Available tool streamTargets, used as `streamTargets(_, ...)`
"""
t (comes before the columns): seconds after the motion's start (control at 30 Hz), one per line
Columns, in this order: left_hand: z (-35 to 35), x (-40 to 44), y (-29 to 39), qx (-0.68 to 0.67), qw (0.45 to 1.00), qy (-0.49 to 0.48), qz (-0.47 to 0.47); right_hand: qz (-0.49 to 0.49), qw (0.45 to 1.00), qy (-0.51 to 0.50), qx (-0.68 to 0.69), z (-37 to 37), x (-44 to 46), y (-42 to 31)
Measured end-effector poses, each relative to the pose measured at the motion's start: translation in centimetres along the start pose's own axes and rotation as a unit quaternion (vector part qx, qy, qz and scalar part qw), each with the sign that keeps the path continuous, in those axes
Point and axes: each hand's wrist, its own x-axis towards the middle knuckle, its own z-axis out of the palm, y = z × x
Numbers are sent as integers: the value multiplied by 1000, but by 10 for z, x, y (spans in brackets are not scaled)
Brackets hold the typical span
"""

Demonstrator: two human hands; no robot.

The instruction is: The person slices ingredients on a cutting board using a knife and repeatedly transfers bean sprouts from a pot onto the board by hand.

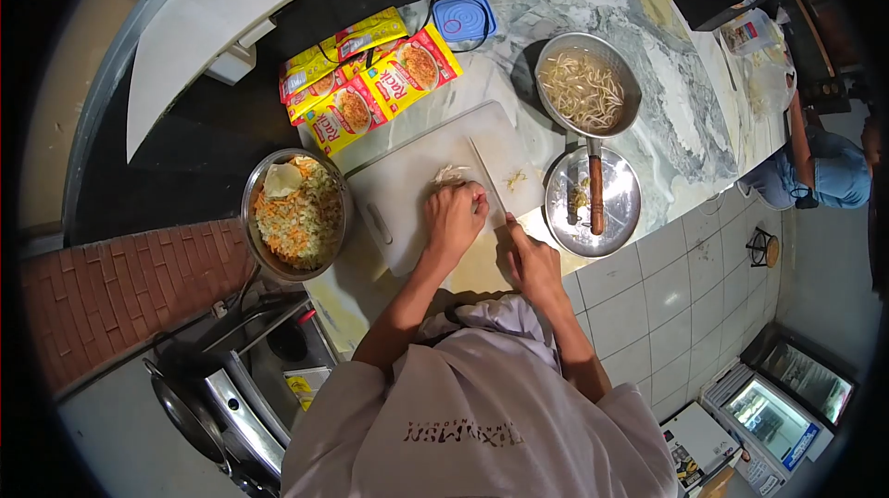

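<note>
Curls the left hand (454, 218) against the near edge of the pale shreds (448, 175) on the white cutting board (394, 174); cannot tell about any pinch on them. Clamps the right hand (535, 266) around the handle of the knife (491, 172), with the blade between the shreds and small yellowish scraps (515, 180). Has the pot of sprouts (631, 95) beyond, to the right.

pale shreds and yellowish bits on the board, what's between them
The knife blade lies between the pale shreds and the yellowish bits, with bare cutting board on either side, as the head view shows.
</note>
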Motion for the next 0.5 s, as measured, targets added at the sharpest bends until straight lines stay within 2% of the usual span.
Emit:
streamTargets(0.27, -9, 1, -1, -55, 998, 8, -14, 20, 999, -3, 27, -4, -3, -1)
streamTargets(0.37, -22, 3, 6, -100, 993, -27, -54, 25, 997, 25, 70, -5, -2, 0)
streamTargets(0.43, -35, 4, 9, -145, 982, -88, -81, 40, 996, 18, 80, -9, -1, -2)
streamTargets(0.47, -34, 4, 5, -144, 982, -90, -84, 54, 995, 11, 88, -12, 0, -3)
streamTargets(0.5, -32, 4, -1, -136, 988, -79, -14, 36, 995, 28, 85, -13, 0, -4)
